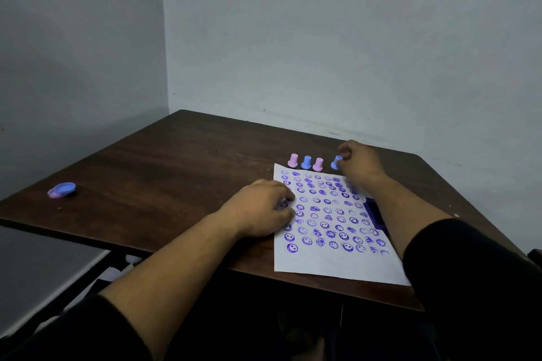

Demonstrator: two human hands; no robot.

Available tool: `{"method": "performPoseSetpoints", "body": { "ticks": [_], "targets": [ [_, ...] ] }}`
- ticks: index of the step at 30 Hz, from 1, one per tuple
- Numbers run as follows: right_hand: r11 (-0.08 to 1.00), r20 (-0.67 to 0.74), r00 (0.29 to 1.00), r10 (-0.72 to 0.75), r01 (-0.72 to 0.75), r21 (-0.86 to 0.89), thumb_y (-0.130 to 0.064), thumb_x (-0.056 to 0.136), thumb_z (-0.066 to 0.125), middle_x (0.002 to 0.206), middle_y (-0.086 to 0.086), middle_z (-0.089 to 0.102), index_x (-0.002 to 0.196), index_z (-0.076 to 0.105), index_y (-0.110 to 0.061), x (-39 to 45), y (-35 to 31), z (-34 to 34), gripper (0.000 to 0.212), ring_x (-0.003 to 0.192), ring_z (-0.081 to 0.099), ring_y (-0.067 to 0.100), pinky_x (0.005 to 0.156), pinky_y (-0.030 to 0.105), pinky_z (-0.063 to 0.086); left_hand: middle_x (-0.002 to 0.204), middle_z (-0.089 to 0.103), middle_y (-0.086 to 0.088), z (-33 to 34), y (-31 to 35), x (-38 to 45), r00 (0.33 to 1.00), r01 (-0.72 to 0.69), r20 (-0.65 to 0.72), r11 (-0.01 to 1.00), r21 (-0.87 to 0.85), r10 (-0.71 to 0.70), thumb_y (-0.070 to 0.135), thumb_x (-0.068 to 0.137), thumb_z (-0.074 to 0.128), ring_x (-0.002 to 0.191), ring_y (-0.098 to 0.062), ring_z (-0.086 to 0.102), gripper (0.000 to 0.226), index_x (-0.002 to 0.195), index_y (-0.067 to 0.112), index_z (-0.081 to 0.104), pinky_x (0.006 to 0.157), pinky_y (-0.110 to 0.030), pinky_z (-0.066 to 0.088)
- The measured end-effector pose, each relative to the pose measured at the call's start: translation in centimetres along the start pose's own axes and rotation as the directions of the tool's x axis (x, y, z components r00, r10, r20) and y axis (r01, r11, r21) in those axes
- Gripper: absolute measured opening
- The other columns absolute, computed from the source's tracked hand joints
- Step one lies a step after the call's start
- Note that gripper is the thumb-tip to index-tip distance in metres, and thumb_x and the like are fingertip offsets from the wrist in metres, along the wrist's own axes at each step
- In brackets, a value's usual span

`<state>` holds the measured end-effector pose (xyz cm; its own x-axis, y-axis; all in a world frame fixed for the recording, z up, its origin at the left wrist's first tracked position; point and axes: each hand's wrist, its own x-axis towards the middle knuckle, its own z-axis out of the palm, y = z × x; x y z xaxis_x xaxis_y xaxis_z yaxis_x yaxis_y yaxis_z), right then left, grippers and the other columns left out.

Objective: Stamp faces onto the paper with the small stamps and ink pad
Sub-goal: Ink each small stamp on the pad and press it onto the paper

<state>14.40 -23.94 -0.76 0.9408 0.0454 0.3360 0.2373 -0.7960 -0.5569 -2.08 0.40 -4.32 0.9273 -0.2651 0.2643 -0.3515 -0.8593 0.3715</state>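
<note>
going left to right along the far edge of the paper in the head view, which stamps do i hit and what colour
pink stamp → blue stamp → second pink stamp → second blue stamp, which the right hand pinches.

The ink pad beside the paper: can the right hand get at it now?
Probably not at once. The right hand holds a blue stamp beyond the paper, and its own forearm lies across the ink pad, so it must draw back first.
</note>
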Motion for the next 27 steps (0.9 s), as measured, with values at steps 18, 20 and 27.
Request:
{"method": "performPoseSetpoints", "body": {
  "ticks": [18, 20, 27],
  "targets": [
    [0.997, 0.06, 0.998, -0.005, 0.01, -0.078, -0.023, 0.088, 0.078, 0.137, 0.002, 0.072, 0.137, 0.067, -0.022, 0.5, -0.2, 1.3, 0.05, 0.126, 0.067, 0.025, 0.11, 0.047, 0.051, 0.136, 0.059, 0.012, -0.1, 0.1, -0.3, 1.0, -0.002, 0.02, 1.0, 0.014, 0.002, 0.049, 0.091, 0.053, 0.129, -0.016, 0.046, 0.046, 0.132, 0.029, 0.06, 0.108, -0.041, 0.039],
    [0.996, 0.059, 0.998, -0.033, 0.037, -0.075, -0.026, 0.09, 0.078, 0.136, 0.0, 0.073, 0.133, 0.07, -0.025, 0.4, -0.6, 1.2, 0.044, 0.126, 0.066, 0.024, 0.111, 0.048, 0.05, 0.136, 0.059, 0.012, -0.1, 0.1, -0.3, 1.0, -0.002, 0.022, 1.0, 0.014, 0.002, 0.049, 0.09, 0.053, 0.129, -0.015, 0.046, 0.047, 0.132, 0.029, 0.06, 0.108, -0.041, 0.039],
    [0.98, 0.033, 0.994, -0.102, 0.106, -0.165, -0.041, 0.093, 0.074, 0.108, -0.013, 0.078, 0.102, 0.078, -0.036, 0.3, -2.0, 1.7, 0.012, 0.117, 0.061, 0.015, 0.112, 0.041, 0.034, 0.136, 0.059, 0.011, -0.1, 0.2, -0.3, 1.0, -0.004, 0.016, 1.0, 0.013, 0.004, 0.047, 0.09, 0.054, 0.129, -0.016, 0.046, 0.045, 0.131, 0.028, 0.061, 0.109, -0.041, 0.039]
  ]
}}
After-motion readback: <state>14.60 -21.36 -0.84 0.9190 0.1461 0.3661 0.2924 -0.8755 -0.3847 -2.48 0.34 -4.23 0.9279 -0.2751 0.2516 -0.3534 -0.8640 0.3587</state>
